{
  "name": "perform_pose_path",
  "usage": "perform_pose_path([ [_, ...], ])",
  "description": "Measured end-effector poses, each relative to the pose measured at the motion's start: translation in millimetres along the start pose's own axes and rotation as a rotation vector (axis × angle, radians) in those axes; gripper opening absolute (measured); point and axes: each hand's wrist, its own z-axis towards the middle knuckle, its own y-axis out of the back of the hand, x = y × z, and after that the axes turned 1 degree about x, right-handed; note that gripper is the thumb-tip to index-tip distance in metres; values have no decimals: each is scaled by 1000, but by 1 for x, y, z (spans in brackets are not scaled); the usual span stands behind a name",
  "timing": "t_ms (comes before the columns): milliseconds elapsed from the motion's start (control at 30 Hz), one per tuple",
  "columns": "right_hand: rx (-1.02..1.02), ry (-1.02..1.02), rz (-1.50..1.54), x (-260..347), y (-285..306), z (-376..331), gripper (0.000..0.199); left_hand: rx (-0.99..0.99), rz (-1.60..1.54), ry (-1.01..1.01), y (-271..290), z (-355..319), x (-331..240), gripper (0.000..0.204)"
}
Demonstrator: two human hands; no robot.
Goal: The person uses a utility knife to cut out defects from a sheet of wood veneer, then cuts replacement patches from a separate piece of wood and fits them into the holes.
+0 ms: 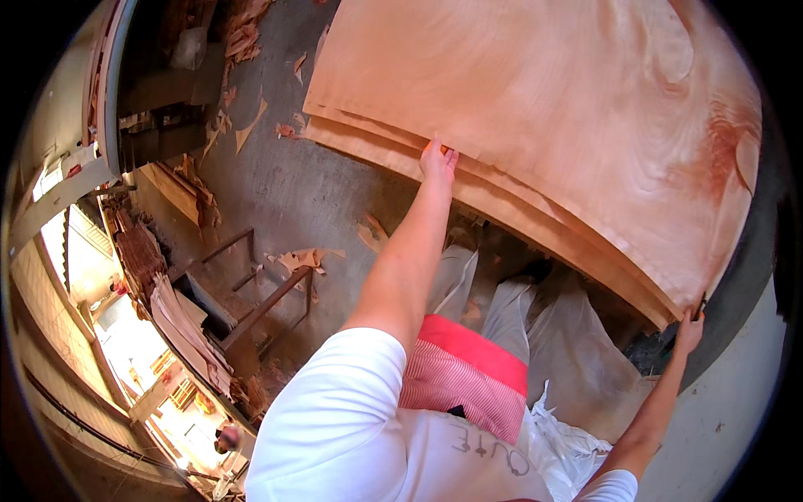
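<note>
A stack of large, thin, pale-brown wood veneer sheets spreads out in front of me, its layered near edges bending across the view. My left hand is closed at the near edge of the upper sheets. A small orange thing shows between its fingers; its kind I cannot make out. At the stack's near right corner, my right hand is closed on the edge of the veneer. A thin dark thing shows by its fingertips, too small to name.
Torn veneer scraps litter the grey floor. To the left stand a rusty metal frame and piled veneer strips. White plastic sheeting hangs near my legs. A pale surface lies at the right. Another person is far at lower left.
</note>
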Motion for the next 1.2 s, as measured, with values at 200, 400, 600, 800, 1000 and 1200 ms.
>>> perform_pose_path([
  [200,6,-38,-131,-13,-9,5,55,8,162,-51,9,10,-1,18],
  [400,94,-35,-30,10,-40,-22,55,-193,246,-153,11,22,-9,15],
  [600,79,-46,-14,26,-64,-46,56,-229,323,-89,27,37,-23,15],
  [800,141,-115,-13,7,-56,-42,58,-76,571,-84,33,50,-15,13],
  [1000,172,-129,59,26,-60,-28,60,73,455,-55,51,67,-26,14],
  [1200,127,-97,-48,33,-66,-35,59,7,320,74,31,12,12,29],
])
